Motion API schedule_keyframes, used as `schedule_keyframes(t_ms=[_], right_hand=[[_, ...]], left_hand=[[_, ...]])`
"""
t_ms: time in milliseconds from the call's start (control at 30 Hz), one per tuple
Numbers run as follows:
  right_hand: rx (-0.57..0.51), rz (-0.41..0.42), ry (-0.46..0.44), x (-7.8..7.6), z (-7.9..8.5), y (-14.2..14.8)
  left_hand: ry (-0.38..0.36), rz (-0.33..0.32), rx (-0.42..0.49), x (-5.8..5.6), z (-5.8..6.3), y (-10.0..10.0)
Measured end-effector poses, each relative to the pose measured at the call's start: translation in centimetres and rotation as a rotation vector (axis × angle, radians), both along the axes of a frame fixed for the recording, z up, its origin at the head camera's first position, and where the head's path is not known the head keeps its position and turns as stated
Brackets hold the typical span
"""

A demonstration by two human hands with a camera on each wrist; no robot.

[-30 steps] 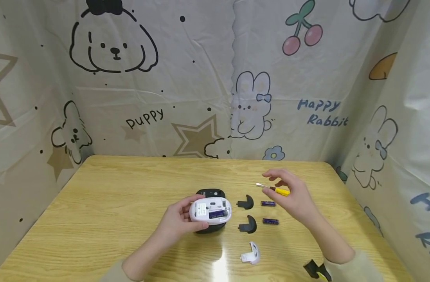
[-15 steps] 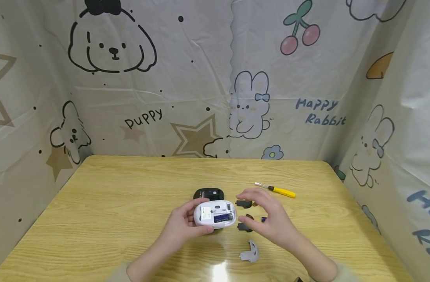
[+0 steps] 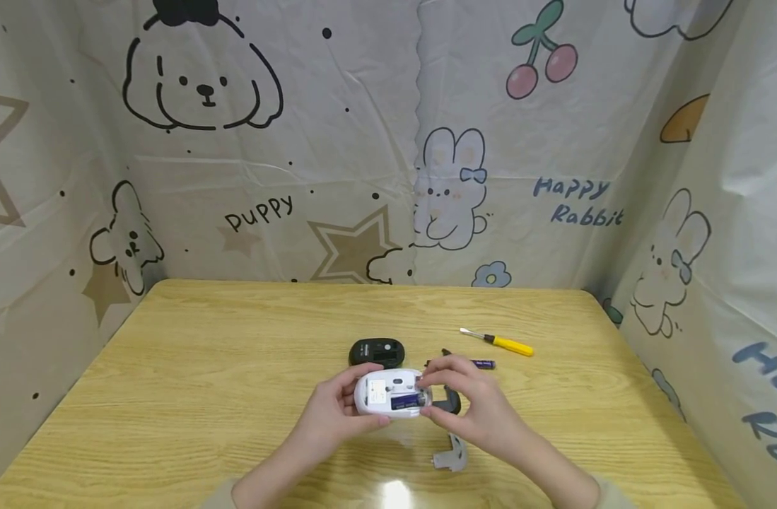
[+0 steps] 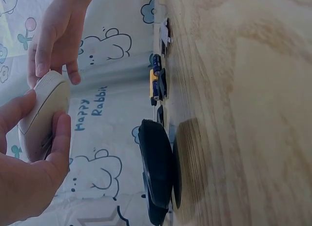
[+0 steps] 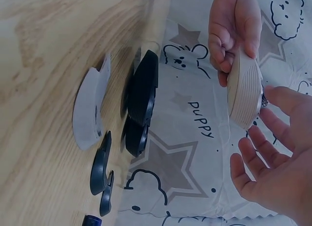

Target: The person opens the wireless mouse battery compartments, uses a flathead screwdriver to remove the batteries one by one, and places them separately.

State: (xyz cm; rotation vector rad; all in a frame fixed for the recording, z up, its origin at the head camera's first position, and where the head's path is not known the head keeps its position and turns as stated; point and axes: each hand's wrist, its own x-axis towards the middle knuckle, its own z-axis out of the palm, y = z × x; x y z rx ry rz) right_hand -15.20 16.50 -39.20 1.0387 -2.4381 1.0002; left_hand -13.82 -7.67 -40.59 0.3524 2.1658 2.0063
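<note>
My left hand grips a white computer mouse by its left end, underside up, above the table. A purple battery lies in its uncovered compartment. At the opposite end, the thumb and forefinger of my right hand touch or nearly touch the mouse by the battery's tip; whether they pinch anything is unclear. In the right wrist view, the right hand's other fingers are spread and hold nothing. Behind the white mouse sits a black mouse, and a second black mouse shows in the right wrist view.
A yellow-handled screwdriver lies at the back right. A loose battery and a black cover piece lie partly hidden around my right hand. Nearer me is a white cover piece. Patterned cloth hangs around the wooden table.
My right hand has come from near the screwdriver, leftward and down, to the white mouse's right end. My left hand has shifted the mouse slightly right and toward me.
</note>
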Motion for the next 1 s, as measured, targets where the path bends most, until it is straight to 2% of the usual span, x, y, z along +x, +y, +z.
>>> schedule_keyframes(t_ms=[367, 533, 700, 833, 1000], right_hand=[[-0.005, 0.009, 0.002, 0.0, 0.0, -0.2], [-0.017, 0.021, 0.032, -0.2, 0.1, -0.2], [-0.029, 0.040, 0.054, -0.2, 0.2, 0.2], [-0.042, 0.024, 0.050, -0.2, 0.2, 0.8], [-0.066, 0.000, 0.023, -0.1, 0.0, 2.1]], left_hand=[[0.008, -0.001, 0.014, 0.1, -0.1, 0.1], [0.016, -0.006, 0.009, 0.1, -0.2, 0.0], [0.012, 0.005, -0.010, 0.1, -0.4, -0.2], [-0.002, 0.017, -0.037, 0.1, -0.6, -0.4], [-0.023, -0.012, -0.074, 0.2, -1.0, -0.7]])
